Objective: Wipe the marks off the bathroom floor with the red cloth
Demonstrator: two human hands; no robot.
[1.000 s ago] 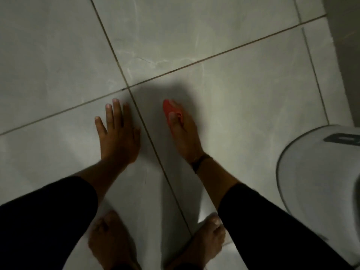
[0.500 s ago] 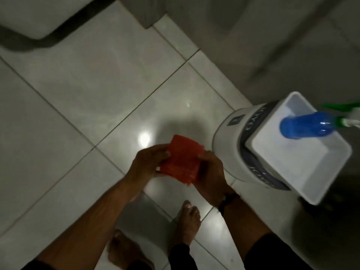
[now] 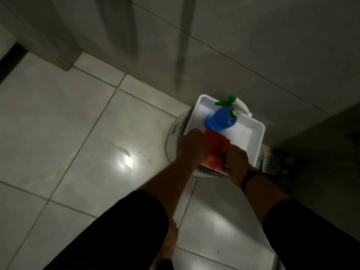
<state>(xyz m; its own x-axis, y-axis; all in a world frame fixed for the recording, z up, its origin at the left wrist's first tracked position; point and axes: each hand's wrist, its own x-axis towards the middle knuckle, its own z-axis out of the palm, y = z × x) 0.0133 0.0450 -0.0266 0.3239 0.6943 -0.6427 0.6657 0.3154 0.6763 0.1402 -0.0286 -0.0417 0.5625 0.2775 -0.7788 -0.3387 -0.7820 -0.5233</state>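
The folded red cloth [image 3: 215,148] is held between both hands over the near edge of a white tray [image 3: 251,137]. My left hand [image 3: 191,148] grips its left side and my right hand [image 3: 234,159] grips its lower right corner. The pale tiled bathroom floor [image 3: 81,137] spreads out to the left, with a few small dark specks [image 3: 145,154] beside a bright light reflection. The lower part of the cloth is hidden by my right hand.
A blue spray bottle [image 3: 221,119] with a green and white trigger lies in the tray, which rests on a round white bin [image 3: 172,145]. A white drain grate [image 3: 271,163] is at the wall foot. Tiled walls [image 3: 253,45] rise behind. My bare foot [image 3: 170,242] stands below.
From crouching with hands on the floor I have stood up. Both hands took the cloth and carried it right, from above the floor to the tray's edge on the bin.
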